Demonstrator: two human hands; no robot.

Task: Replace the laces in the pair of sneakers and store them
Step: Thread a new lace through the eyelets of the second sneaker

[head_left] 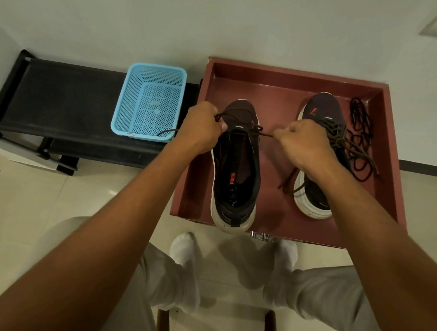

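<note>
Two dark sneakers with white soles stand in a red-brown tray (293,78). The left sneaker (236,176) lies with its heel over the tray's front edge; a brown lace (261,132) runs through its front eyelets. My left hand (201,126) pinches one end of that lace, and my right hand (304,142) pinches the other end. The lace's tail (167,131) trails left past my left hand. The right sneaker (319,107) is fully laced in brown and partly hidden behind my right hand. A loose black lace (361,127) lies in a tangle at the tray's right side.
An empty light blue plastic basket (150,101) sits on a low black bench (64,99) left of the tray. My legs in grey trousers and white socks (182,249) are below, on a pale tiled floor. A white wall stands behind.
</note>
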